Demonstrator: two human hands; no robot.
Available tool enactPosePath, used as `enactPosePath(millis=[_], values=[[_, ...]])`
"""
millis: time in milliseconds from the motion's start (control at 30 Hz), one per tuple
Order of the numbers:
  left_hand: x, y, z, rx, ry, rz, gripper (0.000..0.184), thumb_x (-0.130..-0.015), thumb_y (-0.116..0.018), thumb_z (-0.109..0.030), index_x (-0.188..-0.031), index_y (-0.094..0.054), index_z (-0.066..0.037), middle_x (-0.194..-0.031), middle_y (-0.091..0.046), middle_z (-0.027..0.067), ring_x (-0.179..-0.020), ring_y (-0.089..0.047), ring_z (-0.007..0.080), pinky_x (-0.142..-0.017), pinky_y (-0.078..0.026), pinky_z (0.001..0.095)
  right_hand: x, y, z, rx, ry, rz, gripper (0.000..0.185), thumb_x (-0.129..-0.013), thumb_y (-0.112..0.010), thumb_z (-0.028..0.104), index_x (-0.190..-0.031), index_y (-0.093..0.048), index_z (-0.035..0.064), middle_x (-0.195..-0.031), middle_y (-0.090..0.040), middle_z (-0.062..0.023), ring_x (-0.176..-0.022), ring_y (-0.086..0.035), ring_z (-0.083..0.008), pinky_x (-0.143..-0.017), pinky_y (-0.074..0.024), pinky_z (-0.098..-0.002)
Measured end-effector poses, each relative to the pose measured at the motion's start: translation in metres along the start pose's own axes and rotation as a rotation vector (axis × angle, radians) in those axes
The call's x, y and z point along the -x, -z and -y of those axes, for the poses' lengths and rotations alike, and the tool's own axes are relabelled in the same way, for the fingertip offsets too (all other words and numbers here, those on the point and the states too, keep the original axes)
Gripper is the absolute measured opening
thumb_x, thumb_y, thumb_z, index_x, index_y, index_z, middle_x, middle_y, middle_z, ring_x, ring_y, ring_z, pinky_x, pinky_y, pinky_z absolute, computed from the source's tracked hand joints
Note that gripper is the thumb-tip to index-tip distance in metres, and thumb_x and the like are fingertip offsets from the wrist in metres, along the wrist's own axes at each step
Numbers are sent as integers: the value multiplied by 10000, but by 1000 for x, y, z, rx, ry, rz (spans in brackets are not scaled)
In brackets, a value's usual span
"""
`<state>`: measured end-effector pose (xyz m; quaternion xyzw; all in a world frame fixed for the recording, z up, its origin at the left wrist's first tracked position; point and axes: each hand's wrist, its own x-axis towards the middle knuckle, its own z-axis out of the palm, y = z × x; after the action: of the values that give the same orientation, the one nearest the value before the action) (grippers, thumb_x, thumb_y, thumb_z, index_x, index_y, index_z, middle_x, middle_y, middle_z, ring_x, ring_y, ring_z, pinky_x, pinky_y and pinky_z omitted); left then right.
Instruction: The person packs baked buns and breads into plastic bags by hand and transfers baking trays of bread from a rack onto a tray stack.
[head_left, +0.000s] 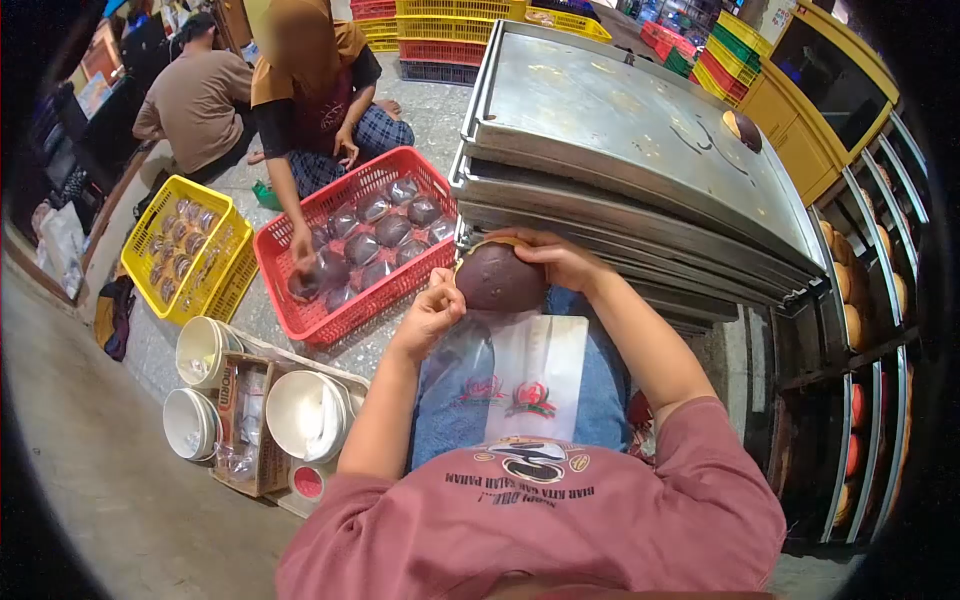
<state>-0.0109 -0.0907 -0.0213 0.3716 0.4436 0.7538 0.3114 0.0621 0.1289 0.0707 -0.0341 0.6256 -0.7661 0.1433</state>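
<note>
A round bun with a dark chocolate top [500,278] is held tilted above my lap. My right hand [556,262] grips its upper right edge, thumb on the dark top. My left hand [432,315] is closed in a pinch at the bun's left edge; what lies between its fingertips is too small to make out. Just below the bun, clear plastic bags [540,360] with a red and green print lie on my jeans.
A red crate [350,318] of wrapped dark buns stands ahead, with a seated person's hand [302,248] in it. Left are a yellow crate [215,270] and white buckets [300,415]. Stacked metal trays [620,110] rise at right, a bun [742,130] on top, beside a bread rack [850,390].
</note>
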Motion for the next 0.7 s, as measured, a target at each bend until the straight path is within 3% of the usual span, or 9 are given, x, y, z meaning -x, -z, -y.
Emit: enactPosePath(millis=[67,233,300,367,467,500,567,633,700], values=[[-1,-6,-4,4,-52,-2,211,-764,-656,-249,-674,-548,-92,-857,-319,-16,-877,-326,118,-796,-255,239,0,0,-1,29,-29,75,545,-806,-558,346,-1234,-442,29,-1246,-461,-98,-1176,-389,-188,-994,-275,-314],[-3,-12,-13,-79,-18,40,184,-760,-661,-225,-684,-559,-93,-918,-306,-17,-904,-316,107,-787,-282,230,-14,-6,-5,507,-156,371,484,-840,-543,335,-1215,-476,38,-1175,-510,-107,-1112,-418,-169,-958,-287,-285],[3,-20,-19,78,291,62,173,-740,-681,-217,-701,-575,-86,-925,-298,-9,-921,-311,120,-808,-287,242,-11,-20,8,659,-261,508,421,-852,-544,334,-1140,-521,28,-1057,-567,-71,-976,-475,-125,-842,-376,-264],[1,-23,-15,-113,72,163,177,-715,-703,-219,-719,-592,-80,-926,-286,1,-926,-310,131,-829,-280,257,-9,-37,8,832,-322,530,403,-828,-578,341,-1099,-547,45,-1001,-578,-61,-926,-489,-113,-802,-393,-260],[0,-23,-23,-149,-11,98,203,-713,-700,-269,-725,-608,-89,-894,-284,6,-914,-309,134,-832,-263,250,-2,-52,12,995,-70,331,369,-772,-647,275,-1033,-557,30,-983,-566,-47,-867,-528,-146,-772,-418,-279],[1,-22,-24,-130,-43,64,210,-717,-695,-285,-720,-608,-93,-886,-285,6,-909,-308,137,-839,-255,249,3,-47,-3,599,-36,158,348,-749,-674,188,-1019,-544,10,-1004,-556,-53,-858,-532,-133,-743,-435,-276],[5,-19,-29,-183,-33,35,187,-715,-693,-238,-694,-577,-93,-912,-283,4,-942,-285,144,-883,-215,300,13,-55,10,305,-140,-36,359,-738,-677,112,-1045,-527,2,-997,-568,-57,-849,-533,-108,-723,-444,-256],[8,-28,-31,-164,-55,51,195,-704,-697,-257,-692,-589,-94,-917,-281,11,-925,-288,152,-877,-210,292,17,-55,0,338,-189,25,319,-726,-691,144,-991,-567,17,-887,-585,-42,-782,-539,-77,-660,-445,-220],[7,-42,-42,-213,-51,187,193,-687,-705,-262,-673,-609,-94,-899,-273,19,-905,-295,164,-864,-210,295,19,-72,-3,754,-34,237,258,-752,-670,207,-916,-590,25,-774,-584,-75,-694,-554,-119,-617,-439,-276]])
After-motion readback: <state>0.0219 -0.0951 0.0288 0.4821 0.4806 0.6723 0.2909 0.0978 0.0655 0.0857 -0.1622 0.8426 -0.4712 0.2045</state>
